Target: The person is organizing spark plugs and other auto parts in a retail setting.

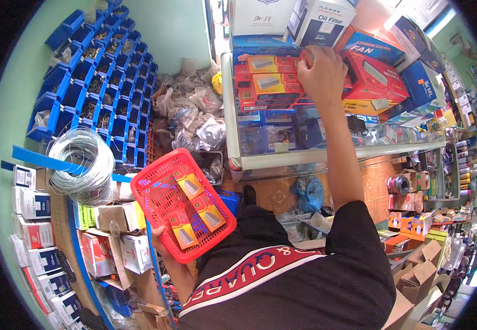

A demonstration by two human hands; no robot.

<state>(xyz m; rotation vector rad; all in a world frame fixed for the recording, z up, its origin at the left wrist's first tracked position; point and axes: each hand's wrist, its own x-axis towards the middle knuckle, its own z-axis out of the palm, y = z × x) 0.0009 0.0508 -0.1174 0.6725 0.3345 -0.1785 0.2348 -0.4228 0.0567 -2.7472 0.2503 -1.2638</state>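
Note:
My left hand (158,236) grips the near left rim of a red plastic basket (225,202), its fingers mostly hidden beneath it. Inside lie a few small red and yellow boxes (190,186), flat on the slotted bottom. On the glass display counter (271,161), similar small red and yellow boxes (268,81) are stacked in rows. My right hand (322,66) reaches over the right part of that stack, fingers curled down around a small red box (307,57), which is mostly hidden. Beside the hand, on the right, sits a larger red box (376,80).
Oil filter boxes (325,20) and a blue fan box (370,47) stand at the counter's back. Blue parts bins (94,82) line the left wall, with a coil of wire (82,161) below. Plastic bags (199,103) are heaped left of the counter.

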